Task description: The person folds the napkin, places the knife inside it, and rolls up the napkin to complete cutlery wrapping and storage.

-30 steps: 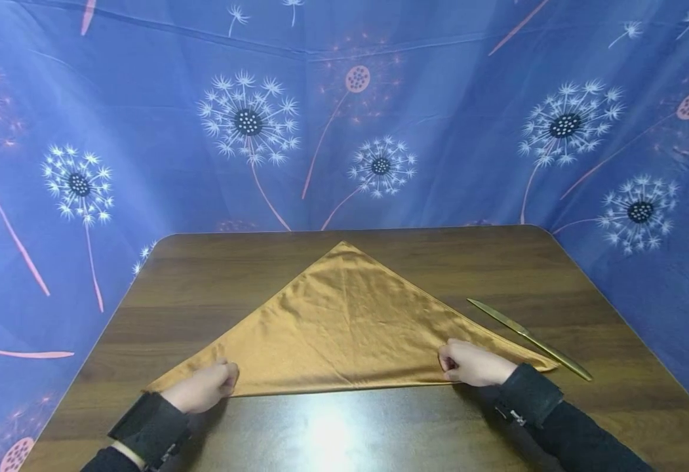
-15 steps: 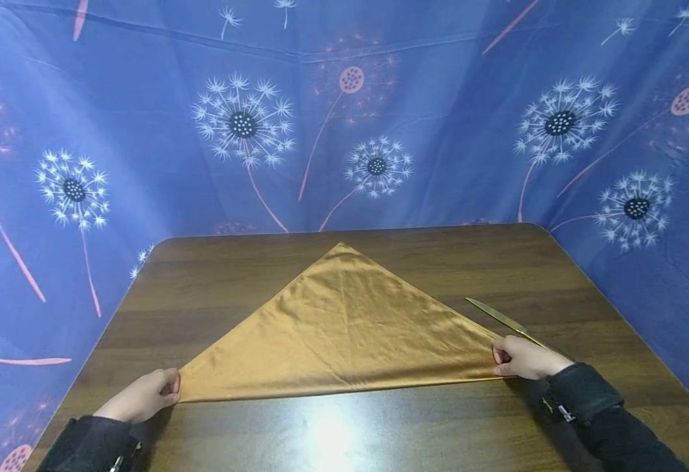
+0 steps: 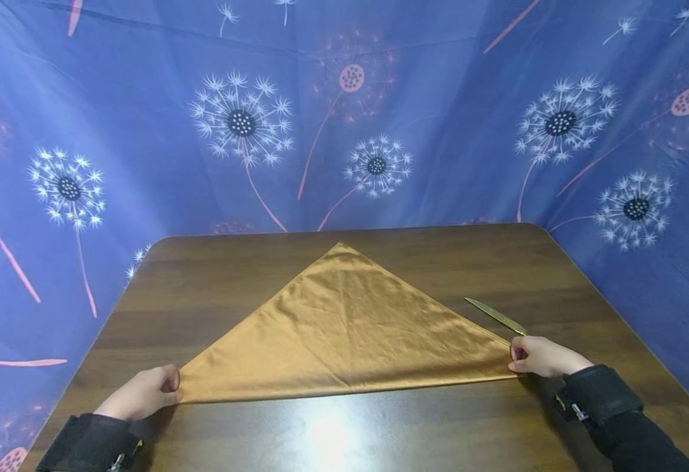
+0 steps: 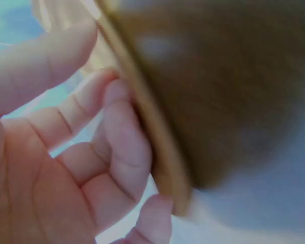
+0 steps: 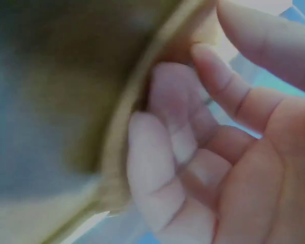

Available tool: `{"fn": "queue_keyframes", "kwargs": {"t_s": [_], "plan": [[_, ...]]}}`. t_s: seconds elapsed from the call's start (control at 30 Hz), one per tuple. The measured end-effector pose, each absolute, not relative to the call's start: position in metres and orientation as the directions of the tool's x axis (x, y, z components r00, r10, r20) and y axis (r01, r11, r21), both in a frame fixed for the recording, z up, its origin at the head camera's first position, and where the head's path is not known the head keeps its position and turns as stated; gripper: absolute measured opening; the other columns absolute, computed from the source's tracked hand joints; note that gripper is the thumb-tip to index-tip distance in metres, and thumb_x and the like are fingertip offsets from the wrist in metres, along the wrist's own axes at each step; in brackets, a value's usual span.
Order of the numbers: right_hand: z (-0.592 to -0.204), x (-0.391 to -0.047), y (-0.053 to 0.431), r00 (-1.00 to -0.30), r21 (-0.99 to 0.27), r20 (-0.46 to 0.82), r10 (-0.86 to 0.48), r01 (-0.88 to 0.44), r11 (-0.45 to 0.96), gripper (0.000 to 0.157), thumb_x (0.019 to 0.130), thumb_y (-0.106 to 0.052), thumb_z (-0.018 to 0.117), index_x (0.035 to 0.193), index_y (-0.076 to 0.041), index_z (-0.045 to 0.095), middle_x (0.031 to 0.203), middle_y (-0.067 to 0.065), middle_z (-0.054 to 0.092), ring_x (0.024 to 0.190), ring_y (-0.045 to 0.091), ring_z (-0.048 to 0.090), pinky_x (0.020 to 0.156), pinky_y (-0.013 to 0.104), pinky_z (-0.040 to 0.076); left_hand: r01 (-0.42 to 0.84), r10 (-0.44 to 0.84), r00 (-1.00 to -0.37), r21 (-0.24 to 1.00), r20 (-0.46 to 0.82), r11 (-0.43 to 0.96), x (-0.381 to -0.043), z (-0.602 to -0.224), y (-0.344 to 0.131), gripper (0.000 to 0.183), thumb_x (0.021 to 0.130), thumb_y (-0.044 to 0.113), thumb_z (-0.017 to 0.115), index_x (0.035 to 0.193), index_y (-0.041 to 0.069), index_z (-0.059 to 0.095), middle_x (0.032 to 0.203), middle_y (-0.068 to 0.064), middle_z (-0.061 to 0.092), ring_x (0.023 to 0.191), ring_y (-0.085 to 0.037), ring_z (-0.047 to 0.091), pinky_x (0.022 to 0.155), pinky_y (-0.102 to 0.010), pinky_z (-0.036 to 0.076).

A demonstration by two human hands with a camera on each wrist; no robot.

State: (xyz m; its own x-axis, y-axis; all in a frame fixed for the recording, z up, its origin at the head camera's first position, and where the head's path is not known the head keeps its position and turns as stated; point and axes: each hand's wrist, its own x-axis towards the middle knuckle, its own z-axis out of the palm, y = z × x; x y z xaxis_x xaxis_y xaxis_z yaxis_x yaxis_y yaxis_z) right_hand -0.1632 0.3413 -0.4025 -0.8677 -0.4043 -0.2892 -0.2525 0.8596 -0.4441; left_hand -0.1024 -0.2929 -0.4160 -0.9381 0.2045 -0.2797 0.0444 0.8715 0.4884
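Note:
A gold satin cloth (image 3: 344, 328), folded into a triangle, lies on the table with its point facing away from me and its long folded edge nearest. At its left corner my left hand (image 3: 142, 393) pinches the cloth between thumb and fingers. My right hand (image 3: 547, 357) pinches the opposite corner the same way. Both corner tips are hidden in the hands. In the left wrist view, curled fingers (image 4: 124, 142) lie along the edge of the cloth (image 4: 162, 137). Curled fingers (image 5: 152, 157) likewise meet the cloth edge (image 5: 117, 132) in the right wrist view.
A gold knife (image 3: 494, 316) lies slanted on the wooden table (image 3: 232, 262), its handle hidden behind my right hand. Blue dandelion-print fabric (image 3: 309, 131) hangs around the table's back and sides. A bright glare marks the table's front middle.
Both hands have slid outward along the cloth, left hand leftward and right hand rightward, to its corners. The right hand now covers the knife's handle. The knife stays in place.

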Motion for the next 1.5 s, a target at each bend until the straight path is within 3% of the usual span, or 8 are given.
{"fn": "queue_keyframes", "kwargs": {"t_s": [0.23,0.47,0.67,0.9,1.07,1.2,1.33,1.5], "plan": [[-0.386,-0.173,0.296,-0.896,-0.385,-0.079,-0.437,-0.377,0.843,0.013,0.079,-0.012,0.063,0.075,-0.009,0.050,0.064,-0.005,0.043,0.056,0.008,0.036,0.049,0.025,0.031,0.246,0.312,-0.947,0.452,-0.077,0.857,-0.130,-0.393,-0.242,0.015,0.075,0.014,0.066,0.075,0.009,0.052,0.069,0.002,0.053,0.063,-0.014,0.049,0.057,-0.032,0.041],[-0.384,-0.196,0.207,-0.837,-0.352,0.075,-0.543,-0.531,0.771,0.014,0.078,-0.014,0.064,0.085,-0.004,0.055,0.077,0.002,0.054,0.070,0.017,0.051,0.060,0.032,0.042,0.392,0.406,-0.913,0.390,0.050,0.833,-0.169,-0.379,-0.158,0.012,0.074,0.015,0.065,0.078,0.006,0.059,0.077,-0.006,0.061,0.073,-0.022,0.059,0.064,-0.036,0.045],[-0.387,-0.207,0.141,-0.807,-0.363,0.051,-0.589,-0.564,0.741,0.030,0.082,-0.017,0.061,0.103,0.003,0.054,0.095,0.011,0.054,0.085,0.024,0.053,0.071,0.037,0.044,0.496,0.546,-0.838,0.434,0.013,0.752,-0.193,-0.390,-0.101,0.023,0.078,0.019,0.065,0.092,0.000,0.062,0.089,-0.010,0.062,0.075,-0.021,0.059,0.065,-0.034,0.046],[-0.401,-0.214,0.105,-0.746,-0.328,0.040,-0.665,-0.638,0.696,0.024,0.079,-0.015,0.061,0.098,-0.001,0.056,0.089,0.005,0.050,0.086,0.023,0.051,0.069,0.034,0.042,0.574,0.610,-0.793,0.339,0.001,0.745,-0.204,-0.411,-0.074,0.031,0.077,0.029,0.065,0.098,0.006,0.064,0.106,-0.010,0.058,0.095,-0.024,0.055,0.078,-0.034,0.044],[-0.411,-0.217,0.097,-0.741,-0.339,-0.085,-0.667,-0.608,0.718,0.018,0.081,-0.017,0.060,0.095,-0.006,0.057,0.087,0.002,0.049,0.094,0.027,0.051,0.074,0.036,0.042,0.595,0.643,-0.764,0.338,-0.043,0.730,-0.203,-0.418,-0.064,0.025,0.077,0.029,0.064,0.094,0.010,0.066,0.094,-0.005,0.062,0.086,-0.019,0.057,0.071,-0.029,0.044],[-0.414,-0.220,0.095,-0.725,-0.302,-0.156,-0.670,-0.611,0.732,0.025,0.082,-0.016,0.059,0.106,-0.007,0.059,0.102,0.007,0.053,0.102,0.028,0.049,0.086,0.040,0.038,0.603,0.659,-0.751,0.352,-0.053,0.716,-0.197,-0.419,-0.059,0.022,0.079,0.029,0.064,0.090,0.010,0.065,0.087,-0.001,0.062,0.082,-0.014,0.055,0.079,-0.034,0.040],[-0.412,-0.228,0.092,-0.723,-0.278,-0.229,-0.651,-0.592,0.756,0.026,0.084,-0.009,0.055,0.110,-0.009,0.058,0.110,0.008,0.051,0.105,0.026,0.047,0.088,0.039,0.036,0.629,0.663,-0.748,0.301,-0.015,0.717,-0.191,-0.418,-0.055,0.019,0.078,0.032,0.063,0.075,0.014,0.063,0.073,0.005,0.055,0.071,-0.008,0.051,0.079,-0.037,0.037],[-0.408,-0.248,0.086,-0.762,-0.256,-0.321,-0.563,-0.502,0.826,0.037,0.087,-0.001,0.047,0.123,-0.008,0.050,0.128,0.012,0.042,0.119,0.030,0.037,0.096,0.042,0.030,0.610,0.644,-0.764,0.295,-0.025,0.735,-0.188,-0.414,-0.050,0.022,0.078,0.036,0.062,0.072,0.015,0.065,0.077,0.005,0.057,0.076,-0.009,0.052,0.081,-0.036,0.034]]}}
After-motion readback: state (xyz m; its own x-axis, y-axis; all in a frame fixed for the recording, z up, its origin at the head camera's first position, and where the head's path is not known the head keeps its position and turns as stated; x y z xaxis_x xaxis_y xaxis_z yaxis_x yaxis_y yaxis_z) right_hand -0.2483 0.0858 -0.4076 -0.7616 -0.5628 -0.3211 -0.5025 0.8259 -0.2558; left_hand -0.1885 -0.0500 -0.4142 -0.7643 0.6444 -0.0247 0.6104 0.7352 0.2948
